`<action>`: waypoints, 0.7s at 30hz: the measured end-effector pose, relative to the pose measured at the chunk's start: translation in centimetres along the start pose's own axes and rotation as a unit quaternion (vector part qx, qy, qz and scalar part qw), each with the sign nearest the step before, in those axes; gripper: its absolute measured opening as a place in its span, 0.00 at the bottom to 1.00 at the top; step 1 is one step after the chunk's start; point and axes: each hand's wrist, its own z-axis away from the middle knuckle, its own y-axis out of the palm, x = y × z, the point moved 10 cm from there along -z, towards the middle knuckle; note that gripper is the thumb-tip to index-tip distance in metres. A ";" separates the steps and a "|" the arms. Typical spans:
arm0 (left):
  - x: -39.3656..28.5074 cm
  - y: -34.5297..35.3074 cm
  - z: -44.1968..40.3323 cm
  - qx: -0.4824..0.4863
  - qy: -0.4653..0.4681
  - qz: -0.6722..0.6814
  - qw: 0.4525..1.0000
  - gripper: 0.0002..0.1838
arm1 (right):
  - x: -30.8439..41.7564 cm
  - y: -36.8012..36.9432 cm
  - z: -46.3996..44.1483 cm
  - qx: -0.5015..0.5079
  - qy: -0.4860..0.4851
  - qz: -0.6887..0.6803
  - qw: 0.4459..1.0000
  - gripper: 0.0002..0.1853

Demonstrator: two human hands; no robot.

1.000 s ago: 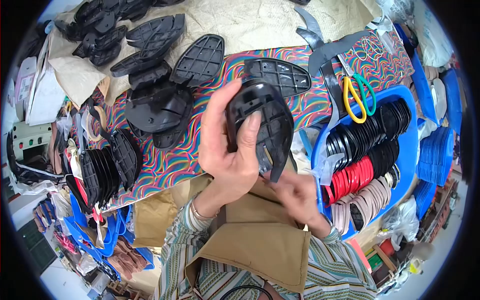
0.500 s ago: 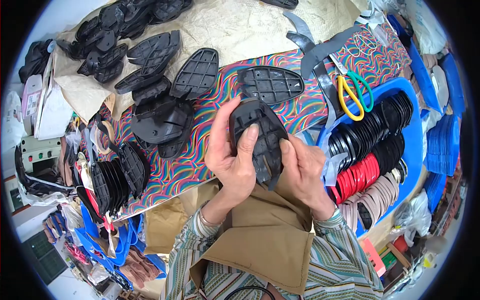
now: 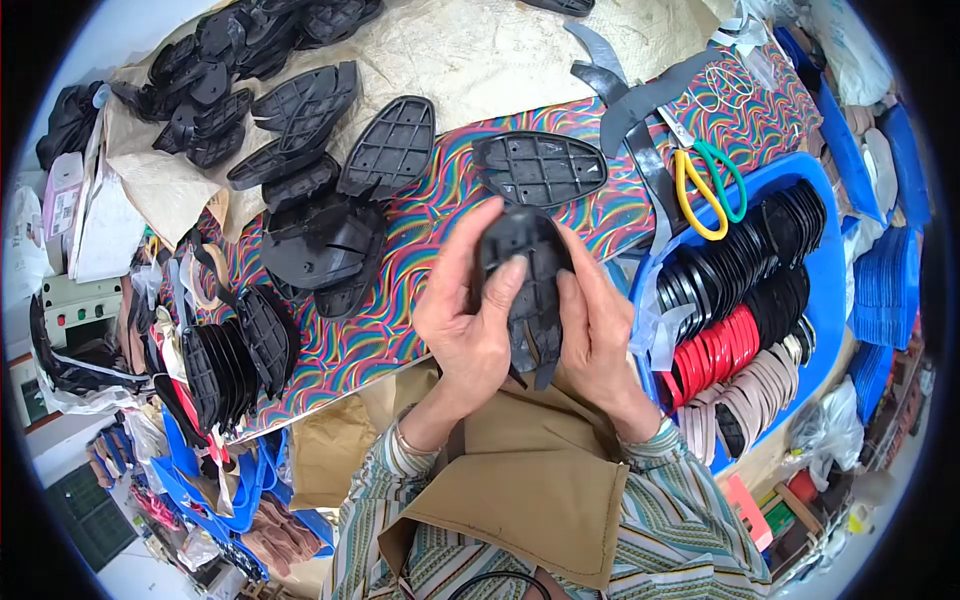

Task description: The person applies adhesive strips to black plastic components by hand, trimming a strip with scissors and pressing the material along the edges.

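Between my two hands is a black shoe sole piece [image 3: 530, 290], its ribbed grid face turned up toward me. My left hand [image 3: 468, 325] grips its left side, the thumb lying across the grid. Along the right edge, my right hand [image 3: 597, 325] holds the same piece with thumb and fingers. Narrow dark ends hang from its lower edge near the brown apron [image 3: 510, 480]. Just beyond my hands, another black sole piece [image 3: 545, 168] lies grid up on the patterned table [image 3: 410, 270]. A similar upright piece [image 3: 390, 147] lies to its left.
Several black sole pieces [image 3: 320, 240] are heaped at left, with a stacked row [image 3: 215, 365] near the table edge. Scissors with yellow and green handles [image 3: 702, 200] lie at right beside black strips [image 3: 650, 105]. A blue bin [image 3: 815, 345] holds rows of black, red and beige pieces.
My right hand has shifted up along the piece, its fingers now reaching round the right side. The sole piece has turned slightly more upright and moved a little to the right.
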 end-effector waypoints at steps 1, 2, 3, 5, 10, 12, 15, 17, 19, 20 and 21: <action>-0.3 -0.2 -0.3 -0.004 0.011 -0.004 1.000 0.25 | -0.4 0.2 0.5 0.001 0.025 -0.020 0.999 0.23; -0.6 -0.4 -0.5 -0.008 0.023 -0.007 1.000 0.25 | -0.5 0.3 0.8 0.001 0.025 -0.021 0.999 0.23; -0.5 -0.5 -0.5 -0.008 0.023 -0.007 1.000 0.25 | -0.6 0.3 1.1 0.007 0.018 -0.019 1.000 0.24; -0.3 -0.8 -0.4 -0.006 0.023 -0.024 0.999 0.25 | -0.4 0.5 1.6 0.022 0.004 -0.015 1.000 0.30; 0.9 -0.6 -0.7 0.002 -0.016 0.024 1.000 0.29 | -2.7 1.1 2.6 0.069 0.176 -0.176 0.966 0.27; 1.1 0.3 -0.6 0.033 -0.043 0.021 0.998 0.28 | -3.8 0.0 1.7 0.065 0.149 -0.117 0.980 0.23; 1.8 1.3 -0.6 0.091 -0.092 0.011 0.992 0.28 | -4.0 -1.0 0.4 0.045 0.133 -0.043 0.989 0.21; 3.4 1.5 -0.3 0.112 -0.159 0.119 0.974 0.25 | -3.9 -2.1 -0.4 0.009 0.133 0.049 0.990 0.18; 3.8 1.8 -0.2 0.121 -0.190 0.173 0.959 0.25 | -3.4 -2.3 -0.7 -0.010 0.091 0.047 0.995 0.17; 4.2 1.8 -0.1 0.105 -0.221 0.203 0.948 0.25 | -2.9 -2.6 -0.8 -0.030 0.051 0.045 0.997 0.16; 4.5 1.9 0.2 0.090 -0.252 0.232 0.935 0.25 | -2.2 -2.9 -0.8 -0.050 0.013 0.043 0.998 0.16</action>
